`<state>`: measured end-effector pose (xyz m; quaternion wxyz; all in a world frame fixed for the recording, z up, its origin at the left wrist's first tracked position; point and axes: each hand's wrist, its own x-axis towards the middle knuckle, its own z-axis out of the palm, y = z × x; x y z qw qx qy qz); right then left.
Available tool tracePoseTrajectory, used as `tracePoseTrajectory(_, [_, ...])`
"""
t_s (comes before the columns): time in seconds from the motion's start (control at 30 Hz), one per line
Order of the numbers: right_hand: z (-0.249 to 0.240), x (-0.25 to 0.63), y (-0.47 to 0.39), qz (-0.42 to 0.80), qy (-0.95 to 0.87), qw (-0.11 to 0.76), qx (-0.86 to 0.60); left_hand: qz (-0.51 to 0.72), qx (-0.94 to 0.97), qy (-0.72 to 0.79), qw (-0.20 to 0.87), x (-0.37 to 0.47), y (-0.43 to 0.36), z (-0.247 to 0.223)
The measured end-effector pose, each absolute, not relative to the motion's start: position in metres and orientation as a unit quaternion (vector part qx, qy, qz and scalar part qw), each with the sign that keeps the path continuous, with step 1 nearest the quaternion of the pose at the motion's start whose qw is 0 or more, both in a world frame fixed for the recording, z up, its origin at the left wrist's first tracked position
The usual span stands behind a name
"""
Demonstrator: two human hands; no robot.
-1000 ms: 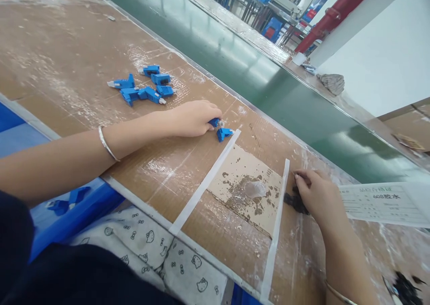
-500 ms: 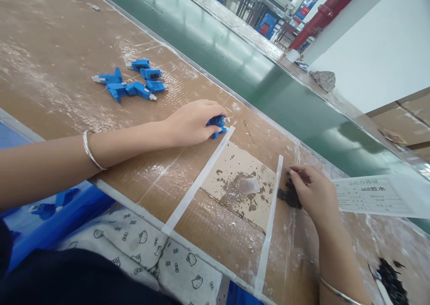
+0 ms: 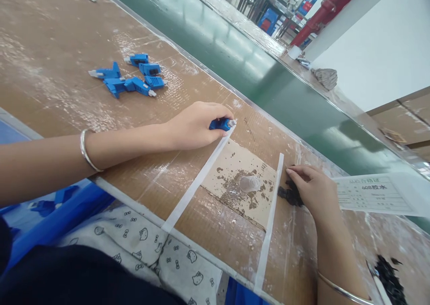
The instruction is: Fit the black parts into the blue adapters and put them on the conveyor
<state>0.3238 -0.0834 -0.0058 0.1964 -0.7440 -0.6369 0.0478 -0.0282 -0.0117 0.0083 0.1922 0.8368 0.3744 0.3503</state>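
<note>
My left hand is closed around a small blue plastic part, whose light grey tip pokes out past the thumb and fingers. It rests by the upper end of a white tape strip. Over a small pile of black pieces, the thumb and fingertips of my right hand are pinched together; whatever they hold is too small to make out. Between the hands lies a cardboard square with dark wet spots and a clear, shiny puddle.
Several blue parts with grey tips lie at the upper left of the table. A printed paper slip is right of my right hand. At lower right are more black pieces beside a thin white-handled tool. A green strip runs behind.
The blue part has turned in my left fingers, so its grey tip now points right. My right hand stays pinched over the black pile, almost unmoved.
</note>
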Motion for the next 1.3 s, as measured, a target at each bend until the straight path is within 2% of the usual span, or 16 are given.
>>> tracePoseTrajectory(0.17, [0.001,0.328,-0.081,0.074,-0.638,0.179,-0.746,0.361,0.808,0.343,0.314,-0.021,-0.026,0.013])
tracePoseTrajectory(0.3, [0.003,0.332,-0.081,0.097,-0.632,0.167,-0.751,0.318,0.773,0.320,0.446,-0.015,-0.036,0.012])
tracePoseTrajectory(0.43, [0.007,0.332,-0.084,0.092,-0.629,0.189,-0.749,0.276,0.748,0.310,0.518,-0.011,-0.038,0.008])
tracePoseTrajectory(0.6, [0.022,0.317,-0.101,0.066,-0.629,0.246,-0.734,0.264,0.750,0.319,0.516,-0.009,-0.037,0.004])
tracePoseTrajectory(0.73, [0.029,0.289,-0.120,0.070,-0.715,0.277,-0.638,0.257,0.751,0.328,0.513,-0.008,-0.036,0.005])
tracePoseTrajectory(0.93, [0.029,0.250,-0.135,0.055,-0.869,0.229,-0.436,0.254,0.753,0.327,0.512,-0.008,-0.035,0.006])
tracePoseTrajectory(1.3, [0.029,0.241,-0.131,-0.059,-0.899,0.161,-0.402,0.258,0.749,0.322,0.519,-0.005,-0.042,0.006])
